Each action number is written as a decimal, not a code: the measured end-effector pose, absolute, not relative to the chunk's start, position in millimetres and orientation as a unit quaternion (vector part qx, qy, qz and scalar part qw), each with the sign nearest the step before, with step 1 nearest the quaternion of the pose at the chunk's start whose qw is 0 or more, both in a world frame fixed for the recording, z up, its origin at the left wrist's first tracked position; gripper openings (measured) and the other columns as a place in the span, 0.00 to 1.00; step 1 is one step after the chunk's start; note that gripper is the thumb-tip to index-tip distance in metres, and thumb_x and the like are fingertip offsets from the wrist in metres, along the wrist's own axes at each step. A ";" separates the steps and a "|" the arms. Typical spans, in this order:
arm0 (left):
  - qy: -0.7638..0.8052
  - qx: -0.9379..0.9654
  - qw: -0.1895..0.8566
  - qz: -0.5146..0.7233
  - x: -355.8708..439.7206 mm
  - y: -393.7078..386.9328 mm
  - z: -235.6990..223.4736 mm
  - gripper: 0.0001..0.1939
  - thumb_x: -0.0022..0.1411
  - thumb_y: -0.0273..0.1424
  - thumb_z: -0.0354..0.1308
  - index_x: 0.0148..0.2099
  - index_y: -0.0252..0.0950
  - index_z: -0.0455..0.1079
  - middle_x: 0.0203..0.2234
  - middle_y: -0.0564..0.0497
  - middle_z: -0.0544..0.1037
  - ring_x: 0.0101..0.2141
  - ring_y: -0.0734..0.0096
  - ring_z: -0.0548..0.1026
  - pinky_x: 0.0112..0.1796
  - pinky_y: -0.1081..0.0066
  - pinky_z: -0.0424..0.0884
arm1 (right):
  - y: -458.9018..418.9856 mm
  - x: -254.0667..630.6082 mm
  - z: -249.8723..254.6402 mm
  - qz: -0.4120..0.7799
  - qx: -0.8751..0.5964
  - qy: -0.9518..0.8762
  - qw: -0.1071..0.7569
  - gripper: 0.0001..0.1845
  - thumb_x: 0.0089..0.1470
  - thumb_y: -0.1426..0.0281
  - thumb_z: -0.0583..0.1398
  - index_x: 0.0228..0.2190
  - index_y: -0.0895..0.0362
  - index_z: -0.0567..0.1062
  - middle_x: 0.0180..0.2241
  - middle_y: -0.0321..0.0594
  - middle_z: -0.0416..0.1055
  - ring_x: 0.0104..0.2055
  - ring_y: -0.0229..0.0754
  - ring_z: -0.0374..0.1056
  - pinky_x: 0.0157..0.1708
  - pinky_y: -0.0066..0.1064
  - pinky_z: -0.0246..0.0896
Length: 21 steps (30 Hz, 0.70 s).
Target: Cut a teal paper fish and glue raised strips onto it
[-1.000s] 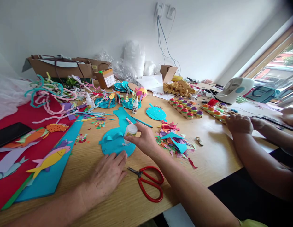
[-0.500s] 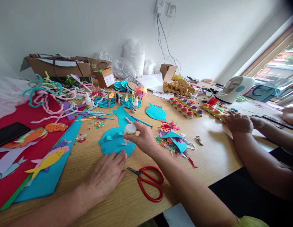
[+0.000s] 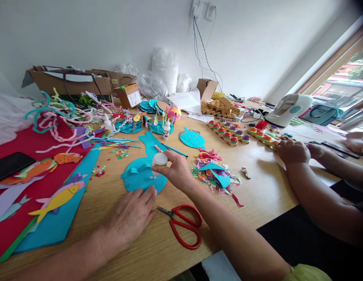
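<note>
My right hand [image 3: 177, 171] grips a small glue bottle [image 3: 160, 160], tipped with its base up over a round blue paper disc [image 3: 134, 181]. White glue trails [image 3: 154, 176] show on the disc below the bottle. Two curled blue strips [image 3: 138, 168] stand up from its surface. My left hand [image 3: 133, 210] lies flat, fingers stretched, its tips on the disc's near edge. Beside it on the table rest scissors [image 3: 185, 226] with red handles. A blue paper offcut [image 3: 150, 141] lies behind the disc.
Paper scraps [image 3: 213, 168] are heaped to the right. Another glue bottle [image 3: 166, 129] stands behind. Paper fish [image 3: 59, 197] lie on coloured sheets at left, near a black phone [image 3: 13, 166]. Painted egg cartons [image 3: 228, 132] sit back right. Another person's hands [image 3: 295, 152] are at the right.
The view has shifted slightly. Both my hands and the glue bottle keep nearly the same place over the disc.
</note>
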<state>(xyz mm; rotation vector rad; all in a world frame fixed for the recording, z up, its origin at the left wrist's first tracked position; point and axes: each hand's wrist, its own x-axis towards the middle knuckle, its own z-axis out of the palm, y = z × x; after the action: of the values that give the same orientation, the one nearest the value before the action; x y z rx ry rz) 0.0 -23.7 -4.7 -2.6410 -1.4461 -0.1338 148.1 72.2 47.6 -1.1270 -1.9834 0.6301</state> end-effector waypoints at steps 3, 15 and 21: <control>-0.484 -0.872 0.053 -0.045 0.5 -23.9 -4.3 0.20 0.61 0.27 0.52 0.55 0.31 0.66 0.50 0.40 0.73 0.41 0.51 0.74 0.38 0.54 0.72 | 71.1 148.4 47.8 0.245 -0.437 -0.780 0.375 0.10 0.41 0.66 0.68 0.23 0.56 0.72 0.25 0.34 0.70 0.30 0.41 0.66 0.32 0.28 0.56; -0.476 -0.877 0.064 -0.031 0.0 -22.9 -3.0 0.20 0.61 0.27 0.53 0.56 0.29 0.66 0.50 0.39 0.74 0.40 0.52 0.74 0.38 0.54 0.74 | 71.5 149.9 47.5 0.260 -0.432 -0.777 0.376 0.11 0.42 0.66 0.68 0.24 0.57 0.72 0.24 0.33 0.68 0.29 0.39 0.63 0.29 0.27 0.53; -0.476 -0.876 0.073 -0.021 0.1 -22.5 -3.7 0.21 0.61 0.27 0.53 0.56 0.30 0.66 0.51 0.40 0.73 0.40 0.54 0.74 0.39 0.56 0.74 | 69.8 152.1 49.2 0.277 -0.431 -0.768 0.384 0.12 0.44 0.64 0.66 0.24 0.57 0.71 0.24 0.33 0.68 0.29 0.38 0.62 0.28 0.27 0.52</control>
<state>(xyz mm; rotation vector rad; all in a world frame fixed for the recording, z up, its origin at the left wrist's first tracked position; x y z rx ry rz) 0.1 -22.5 -3.7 -2.6320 -1.4295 -0.0632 152.1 69.8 49.2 -1.0971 -1.9574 0.7068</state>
